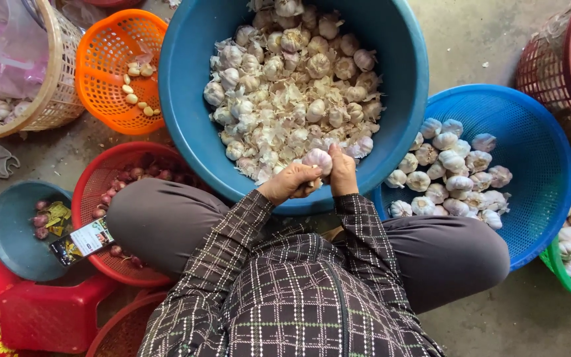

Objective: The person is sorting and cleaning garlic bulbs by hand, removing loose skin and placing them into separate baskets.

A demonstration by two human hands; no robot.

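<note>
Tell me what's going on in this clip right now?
A seated person holds one garlic bulb in both hands, left hand and right hand, over a big blue tub of garlic and loose skins. A blue basket beside it holds cleaner bulbs; an orange basket has a few cloves.

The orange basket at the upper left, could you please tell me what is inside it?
The orange basket holds a few loose peeled garlic cloves on its mesh bottom. Its near wall hides the lowest part of the inside.
</note>
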